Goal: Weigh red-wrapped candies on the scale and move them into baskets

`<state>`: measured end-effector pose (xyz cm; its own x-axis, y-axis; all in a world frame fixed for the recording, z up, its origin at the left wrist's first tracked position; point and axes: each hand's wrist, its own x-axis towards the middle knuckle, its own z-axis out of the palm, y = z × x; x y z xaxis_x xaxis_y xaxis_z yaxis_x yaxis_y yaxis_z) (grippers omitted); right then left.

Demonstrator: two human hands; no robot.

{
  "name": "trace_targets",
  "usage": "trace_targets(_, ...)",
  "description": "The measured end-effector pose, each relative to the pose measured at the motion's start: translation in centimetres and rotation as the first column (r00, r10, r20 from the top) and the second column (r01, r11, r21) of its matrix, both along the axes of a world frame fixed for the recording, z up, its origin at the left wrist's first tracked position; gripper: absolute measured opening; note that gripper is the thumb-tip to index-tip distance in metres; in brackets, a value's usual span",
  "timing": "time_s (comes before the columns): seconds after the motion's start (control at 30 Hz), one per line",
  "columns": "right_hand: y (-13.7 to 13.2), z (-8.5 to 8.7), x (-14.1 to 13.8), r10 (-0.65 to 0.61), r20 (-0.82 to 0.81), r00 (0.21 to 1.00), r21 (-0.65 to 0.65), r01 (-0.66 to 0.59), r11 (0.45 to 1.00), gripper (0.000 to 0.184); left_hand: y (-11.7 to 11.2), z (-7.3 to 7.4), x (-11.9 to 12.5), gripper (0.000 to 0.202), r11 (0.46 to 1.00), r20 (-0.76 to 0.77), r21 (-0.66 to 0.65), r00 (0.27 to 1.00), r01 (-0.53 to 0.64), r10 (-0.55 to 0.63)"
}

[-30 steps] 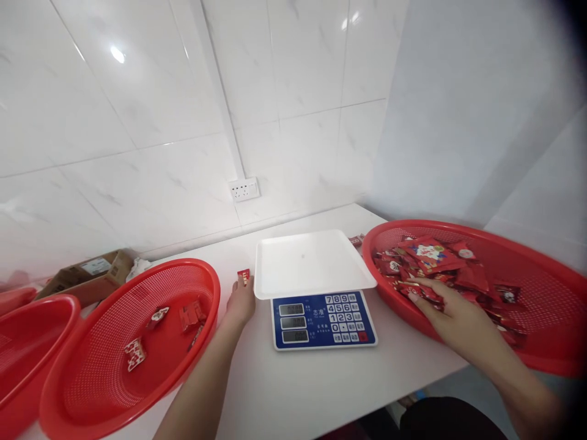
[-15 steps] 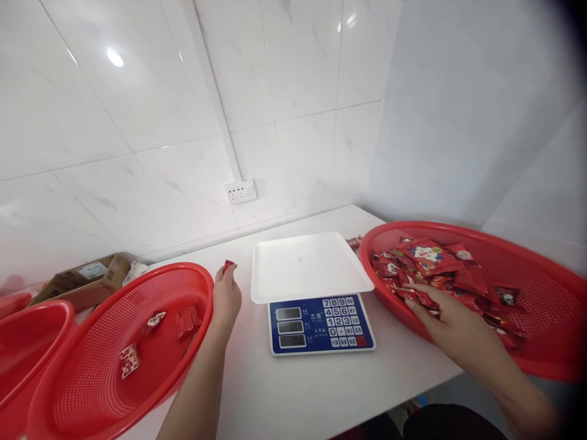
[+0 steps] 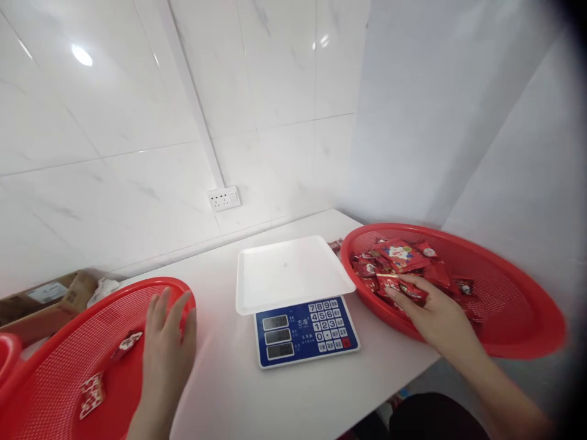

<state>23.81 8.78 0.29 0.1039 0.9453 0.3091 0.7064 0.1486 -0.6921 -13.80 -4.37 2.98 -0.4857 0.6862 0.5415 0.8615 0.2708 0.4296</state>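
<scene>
Over the near rim of the left red basket (image 3: 158, 286) hangs my left hand (image 3: 167, 348), fingers spread and nothing visible in them. Inside that basket lie a red-and-white packet (image 3: 92, 394) and a dark red packet (image 3: 127, 346); my hand hides the right part. My right hand (image 3: 424, 311) reaches into the right red basket (image 3: 518, 278), thumb and fingers closed on a red snack packet (image 3: 409, 289). Around it is a pile of red packets, with a larger red packet (image 3: 401, 255) on top.
Between the baskets stands a digital scale (image 3: 307, 333) with a white tray (image 3: 293, 275) on the white table (image 3: 220, 379). A cardboard box (image 3: 50, 299) and part of another red basket (image 3: 8, 354) are at far left. A socket (image 3: 224, 198) is on the tiled wall.
My left hand has moved left over the left basket and opened; the small red packet it held is gone from its fingers. My right hand has lifted a packet slightly. The view has turned right.
</scene>
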Motion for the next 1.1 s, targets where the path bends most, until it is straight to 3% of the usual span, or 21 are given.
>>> trace_targets(0.07,-0.7,1.7,-1.8,0.053,-0.228,0.972,-0.096,-0.077,0.992,0.04,0.9,-0.3,3.2,0.033,0.978,0.214,0.048,0.954,0.205,-0.21)
trace_targets(0.1,-1.0,2.4,-2.9,0.116,-0.342,0.932,-0.131,-0.17,0.977,0.041,1.5,-0.4,5.0,0.033,0.942,0.378,0.034,0.868,0.334,-0.322)
trace_targets(0.17,-1.6,3.2,-5.4,0.252,-0.502,0.827,-0.151,-0.371,0.916,0.039,2.7,-0.6,8.6,0.035,0.812,0.647,0.048,0.601,0.582,-0.47)
trace_targets(0.2,-1.9,3.4,-6.6,0.318,-0.549,0.773,-0.14,-0.46,0.877,0.037,3.4,-0.7,10.1,0.036,0.751,0.715,0.099,0.478,0.653,-0.51)
trace_targets(0.27,-2.2,3.4,-8.7,0.427,-0.582,0.692,-0.112,-0.588,0.801,0.033,4.7,-0.9,12.1,0.036,0.674,0.79,0.207,0.285,0.709,-0.542)
trace_targets(0.37,-2.2,3.2,-10.8,0.503,-0.578,0.643,-0.096,-0.665,0.741,0.03,6.5,-1.2,12.8,0.024,0.687,0.825,0.325,0.159,0.65,-0.542)
trace_targets(0.5,-1.3,2.7,-12.2,0.497,-0.617,0.611,-0.101,-0.687,0.719,0.033,7.8,-1.7,11.6,0.023,0.73,0.851,0.367,0.107,0.577,-0.514)
trace_targets(0.6,-0.3,2.2,-13.1,0.482,-0.627,0.612,-0.126,-0.69,0.713,0.034,8.1,-2.0,10.8,0.025,0.746,0.858,0.366,0.108,0.556,-0.502)
trace_targets(0.87,3.5,2.1,-15.9,0.522,-0.492,0.697,-0.213,-0.678,0.703,0.015,7.3,-2.1,9.1,0.049,0.849,0.873,0.316,0.22,0.424,-0.435)
trace_targets(1.0,5.3,2.0,-16.4,0.508,-0.396,0.765,-0.23,-0.618,0.752,0.015,7.0,-1.6,7.6,0.055,0.856,0.861,0.349,0.231,0.38,-0.453)
trace_targets(1.1,6.0,1.8,-16.1,0.495,-0.36,0.791,-0.231,-0.589,0.775,0.023,6.8,-1.0,6.3,0.051,0.856,0.864,0.384,0.192,0.346,-0.465)
